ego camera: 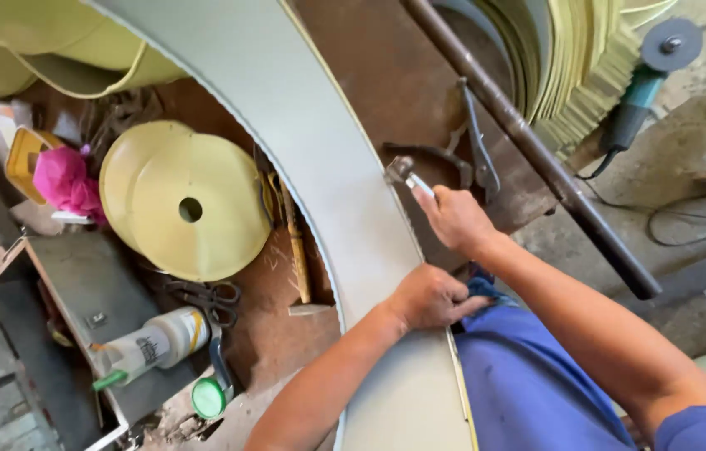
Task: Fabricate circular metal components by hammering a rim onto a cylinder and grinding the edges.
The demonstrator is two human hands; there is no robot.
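While right hand [453,219] grips hammer [407,174], white bottle [157,341] lies left.

Open along the grey curved sheet [319,159]; blocked rightward by pliers [477,154] and rusty pipe [537,154], leftward by yellow discs [186,200].

Hammer [403,171] head motion-blurred; left hand [428,296] fingertips hidden over curved sheet [319,142] edge; sheet cropped top, bottom.

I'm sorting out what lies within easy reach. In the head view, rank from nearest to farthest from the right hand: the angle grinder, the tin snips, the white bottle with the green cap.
From the right hand, which holds a hammer:
1. Tin snips, just above it on the brown bench.
2. Angle grinder, upper right, beyond the dark pipe.
3. White bottle, far lower left, across the curved grey sheet.
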